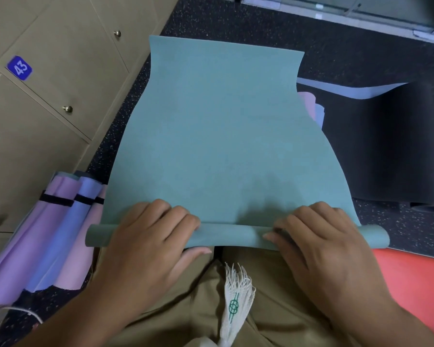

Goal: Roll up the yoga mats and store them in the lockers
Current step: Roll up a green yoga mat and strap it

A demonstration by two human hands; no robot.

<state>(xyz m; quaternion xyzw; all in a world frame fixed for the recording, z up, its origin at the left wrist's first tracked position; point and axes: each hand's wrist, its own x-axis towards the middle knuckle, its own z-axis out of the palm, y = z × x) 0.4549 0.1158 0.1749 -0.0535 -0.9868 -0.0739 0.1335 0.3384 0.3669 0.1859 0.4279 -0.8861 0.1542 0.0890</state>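
**Teal mat partly rolled, both hands on the roll**

Teal yoga mat [218, 136] lies flat on the dark speckled floor [273, 28], its near edge turned into a thin roll [228, 237] just in front of the person's knees. Rest of the mat is unrolled, stretching away from the roll.

Left hand [150, 236] sits on the left part of the roll: fingers curled over the top, thumb tucked under the near side, so this grip is closed around the roll. Right hand [318, 236] on the right part of the roll, fingers bent over the top and fingertips pressing into the crease where roll meets flat mat; grip wraps the roll too. Roll ends stick out past both hands.

Left of the teal mat: a bundle of rolled mats [58, 226] in purple, blue and pink, held with black straps, lying beside the beige lockers [48, 101]. One locker door carries a blue tag 43 [19, 68]. Right of the teal mat: a black mat [376, 146] spread flat, with pale blue and pink edges showing at its border. Red mat [411, 284] near the right hand. Khaki trousers [273, 316] and a white fringed tassel [236, 296] below the roll.
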